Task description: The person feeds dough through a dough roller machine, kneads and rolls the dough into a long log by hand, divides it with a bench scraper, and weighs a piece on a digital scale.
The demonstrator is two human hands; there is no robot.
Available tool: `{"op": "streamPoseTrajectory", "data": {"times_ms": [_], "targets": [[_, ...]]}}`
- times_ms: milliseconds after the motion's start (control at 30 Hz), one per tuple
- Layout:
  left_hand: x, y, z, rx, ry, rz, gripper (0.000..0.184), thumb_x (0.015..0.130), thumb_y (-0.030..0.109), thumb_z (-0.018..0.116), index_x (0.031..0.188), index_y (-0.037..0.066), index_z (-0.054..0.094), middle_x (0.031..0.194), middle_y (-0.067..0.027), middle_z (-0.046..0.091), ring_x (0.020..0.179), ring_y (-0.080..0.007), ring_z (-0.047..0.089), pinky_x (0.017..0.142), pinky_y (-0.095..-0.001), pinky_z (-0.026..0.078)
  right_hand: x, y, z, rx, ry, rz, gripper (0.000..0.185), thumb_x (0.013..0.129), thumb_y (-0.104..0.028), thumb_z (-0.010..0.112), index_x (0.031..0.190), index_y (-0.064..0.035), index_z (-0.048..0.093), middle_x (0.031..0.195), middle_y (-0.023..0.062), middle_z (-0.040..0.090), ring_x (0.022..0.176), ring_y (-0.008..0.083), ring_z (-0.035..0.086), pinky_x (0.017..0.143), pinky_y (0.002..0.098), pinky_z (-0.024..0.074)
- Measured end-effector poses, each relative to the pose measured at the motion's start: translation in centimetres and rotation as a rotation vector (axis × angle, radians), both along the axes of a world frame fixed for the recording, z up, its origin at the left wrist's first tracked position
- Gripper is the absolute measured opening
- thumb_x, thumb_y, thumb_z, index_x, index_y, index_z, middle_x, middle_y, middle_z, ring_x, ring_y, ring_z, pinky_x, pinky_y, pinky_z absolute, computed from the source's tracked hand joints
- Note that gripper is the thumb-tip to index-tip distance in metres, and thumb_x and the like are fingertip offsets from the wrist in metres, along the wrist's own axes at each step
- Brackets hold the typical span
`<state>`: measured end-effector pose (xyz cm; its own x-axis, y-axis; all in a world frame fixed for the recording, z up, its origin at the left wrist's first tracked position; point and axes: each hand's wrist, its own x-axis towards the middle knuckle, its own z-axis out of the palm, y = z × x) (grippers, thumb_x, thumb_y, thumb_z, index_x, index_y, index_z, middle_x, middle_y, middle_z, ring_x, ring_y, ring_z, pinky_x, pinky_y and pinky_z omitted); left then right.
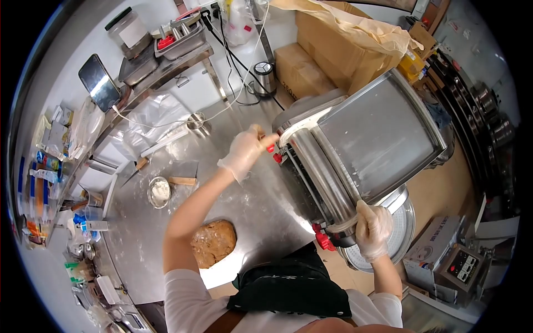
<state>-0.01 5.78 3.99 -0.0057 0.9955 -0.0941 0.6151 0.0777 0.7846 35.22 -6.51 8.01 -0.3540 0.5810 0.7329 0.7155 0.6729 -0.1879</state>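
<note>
Head view | your left hand (246, 151), centre, half-curled, fingertips by dough sheeter (323, 175) | your right hand (375, 230), right of centre, curled against its lower end | grips unclear

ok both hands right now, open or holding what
Left hand: half curled beside a red knob; grip cannot be told.
Right hand: curled at the roller machine; grip unclear.

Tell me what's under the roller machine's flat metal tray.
Past the near edge of the flat metal tray, part of a round metal pan shows. The rest of it, and anything else beneath, is hidden by the tray, roller machine and right hand.
</note>
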Motion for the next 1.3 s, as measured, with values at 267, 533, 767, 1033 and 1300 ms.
{"op": "streamPoseTrajectory", "data": {"times_ms": [267,533,767,1033,1300], "targets": [[-1.2,1.3,-4.1,0.200,0.021,-0.232,0.045,0.090,0.051,0.069,0.097,0.007,0.062,0.063,-0.0046,0.055,0.046,-0.0178,0.050,0.045,-0.0319,0.042,-0.2,0.0,0.1,-0.006,0.017,0.002,0.042,0.069,0.011,0.072,0.109,-0.0043,0.068,0.076,0.0060,0.065,0.060,0.0229,0.058,0.055,0.0343,0.0455],[-0.8,0.7,-1.8,-0.106,-0.115,-0.001,0.061,0.092,0.062,0.060,0.106,0.002,0.063,0.072,-0.0092,0.063,0.058,-0.0198,0.061,0.056,-0.0305,0.050,-0.2,0.0,-0.1,0.008,0.017,-0.006,0.041,0.070,0.011,0.072,0.108,-0.0040,0.068,0.075,0.0064,0.064,0.060,0.0231,0.059,0.055,0.0343,0.0456],[-0.3,0.3,-3.4,0.367,0.281,-0.198,0.044,0.089,0.044,0.074,0.106,0.005,0.063,0.071,-0.0115,0.061,0.061,-0.0275,0.066,0.060,-0.0355,0.054,-0.3,-0.1,0.0,0.005,0.023,-0.015,0.038,0.071,0.011,0.072,0.106,-0.0039,0.069,0.075,0.0070,0.064,0.059,0.0234,0.058,0.055,0.0345,0.0456],[-0.6,0.2,-5.3,-0.041,0.042,0.089,0.046,0.102,0.042,0.051,0.101,-0.002,0.066,0.067,-0.0164,0.063,0.055,-0.0290,0.065,0.054,-0.0420,0.054,-0.3,-0.2,0.2,-0.013,0.041,-0.014,0.031,0.076,0.011,0.072,0.104,-0.0018,0.069,0.071,0.0086,0.061,0.059,0.0245,0.057,0.055,0.0358,0.0439],[11.3,-17.4,-2.3,-0.018,0.206,-0.640,0.092,0.076,0.055,0.079,0.137,-0.006,0.046,0.108,-0.0228,0.068,0.092,-0.0373,0.070,0.076,-0.0446,0.057,-0.3,-0.3,-0.1,0.000,0.021,-0.023,0.040,0.070,0.011,0.072,0.108,-0.0037,0.068,0.073,0.0068,0.063,0.058,0.0238,0.058,0.054,0.0344,0.0444]]}}
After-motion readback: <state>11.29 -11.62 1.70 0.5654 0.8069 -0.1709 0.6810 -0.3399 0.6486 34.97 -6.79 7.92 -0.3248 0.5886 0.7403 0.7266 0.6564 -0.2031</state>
